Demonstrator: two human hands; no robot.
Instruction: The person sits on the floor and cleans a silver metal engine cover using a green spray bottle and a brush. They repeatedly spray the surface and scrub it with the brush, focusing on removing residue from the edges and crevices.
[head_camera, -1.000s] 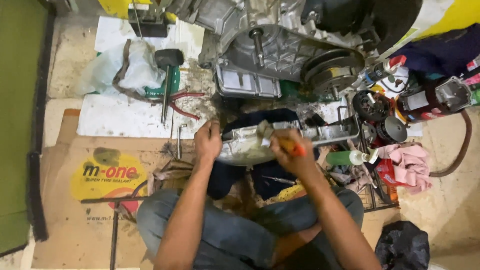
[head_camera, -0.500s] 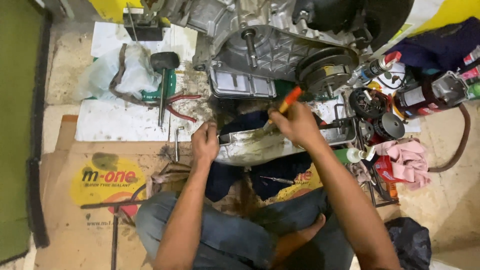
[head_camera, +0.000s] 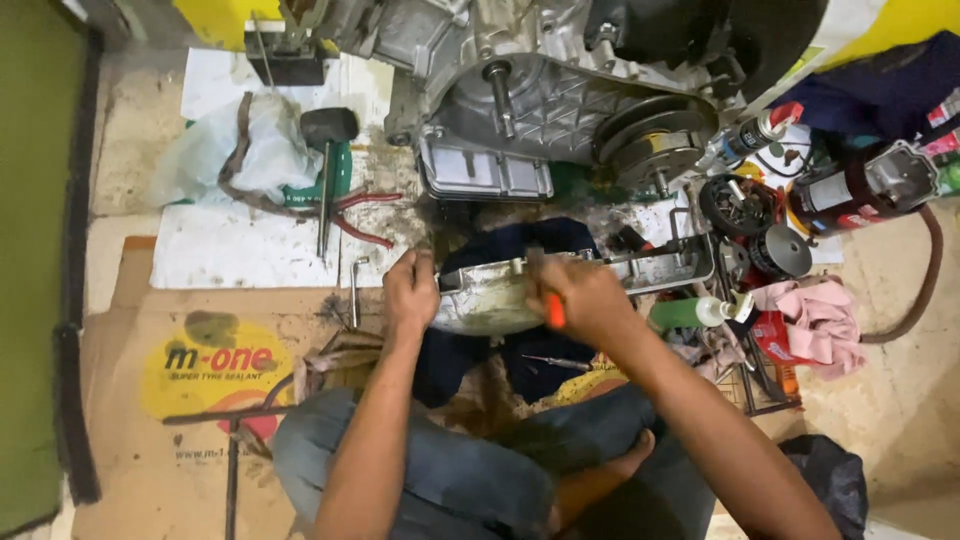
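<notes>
I have just one view, from the camera on my head, looking steeply down over my crossed legs at the flat brown cardboard sheet (head_camera: 180, 330) on the floor, close in, with the grey cast-metal engine casing (head_camera: 520, 100) along the top edge.

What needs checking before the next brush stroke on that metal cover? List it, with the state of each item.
1. Left hand grips the end of the metal cover: ok.
2. Right hand closed on the orange-handled brush: ok.
3. Brush head touching the cover: cannot tell, the hand hides it.
4. Cover lies over the dark cloth: ok.
5. Green bottle clear of the right wrist: not ok, it lies close beside it.
6. Loose screwdriver under the working arm: not ok.
</notes>
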